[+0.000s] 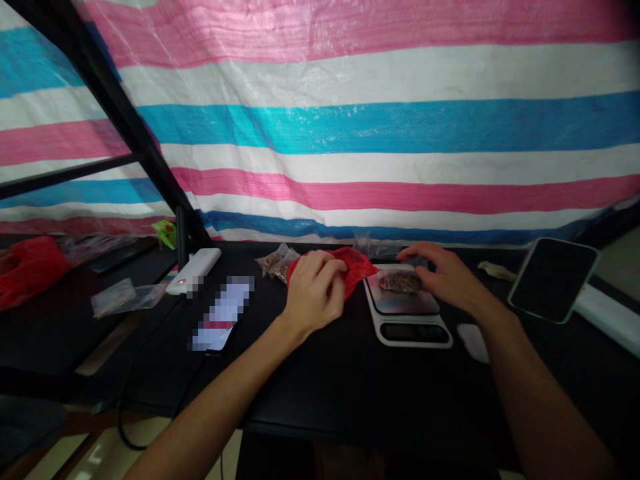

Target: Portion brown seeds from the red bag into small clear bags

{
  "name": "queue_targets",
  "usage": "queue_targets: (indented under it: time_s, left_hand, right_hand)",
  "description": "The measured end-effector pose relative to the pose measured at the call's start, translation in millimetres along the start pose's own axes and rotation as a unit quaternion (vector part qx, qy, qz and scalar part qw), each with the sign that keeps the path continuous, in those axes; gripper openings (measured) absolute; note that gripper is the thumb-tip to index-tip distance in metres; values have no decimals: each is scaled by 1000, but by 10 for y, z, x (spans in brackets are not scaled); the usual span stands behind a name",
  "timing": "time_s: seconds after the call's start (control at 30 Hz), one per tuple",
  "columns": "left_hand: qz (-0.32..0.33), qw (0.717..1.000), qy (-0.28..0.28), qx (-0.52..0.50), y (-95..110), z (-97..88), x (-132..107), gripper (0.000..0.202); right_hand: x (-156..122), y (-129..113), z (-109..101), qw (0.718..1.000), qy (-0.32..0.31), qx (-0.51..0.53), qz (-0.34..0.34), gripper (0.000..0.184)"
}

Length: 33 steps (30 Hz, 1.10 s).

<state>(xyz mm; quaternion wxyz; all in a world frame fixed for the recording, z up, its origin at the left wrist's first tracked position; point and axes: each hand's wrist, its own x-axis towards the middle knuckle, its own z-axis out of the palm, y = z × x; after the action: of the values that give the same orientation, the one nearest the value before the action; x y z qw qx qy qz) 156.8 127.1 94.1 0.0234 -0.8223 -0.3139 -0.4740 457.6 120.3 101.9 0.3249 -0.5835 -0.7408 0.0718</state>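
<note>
My left hand (316, 293) has its fingers curled on a red plastic bag (356, 267), left of a white kitchen scale (376, 319). A small clear bag of dark dried pieces (400, 281) lies on the scale's metal plate. Over the plate's right side is my right hand (443, 272), thumb and forefinger apart around the far side of that small bag; whether they touch it I cannot tell. Beside my left hand, partly hidden by it, sit clear bags of brown dried bits (277, 261). The scale's display is dark and unreadable.
Leftward are a lit phone (225, 313), a white power strip (200, 263) with a cable, clear bags (130, 297) and another red bag (33, 270). On the right stand a propped phone (554, 280) and a white mouse-like object (473, 342). Striped sheeting (380, 127) hangs behind.
</note>
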Motion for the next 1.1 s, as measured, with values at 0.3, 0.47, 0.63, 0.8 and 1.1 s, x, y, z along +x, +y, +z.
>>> queue_targets:
  time_s: [0.3,0.47,0.63,0.8,1.1]
  left_hand:
    - [116,950,-289,27,366,354,-195,15]
    - [-8,951,-306,-53,184,286,-207,17]
    - [-18,938,-334,-92,196,250,-233,13]
    - [-16,927,-357,-117,291,284,-282,15]
    - [48,958,-264,-101,226,260,-265,15]
  right_hand:
    - [-20,235,151,996,-33,3,78,43]
    - [-33,364,197,995,-41,10,96,50]
    - [-24,340,142,993,-52,15,109,52]
    - [-18,266,101,987,-77,16,141,64]
    - [-72,26,-72,991,-112,16,71,46]
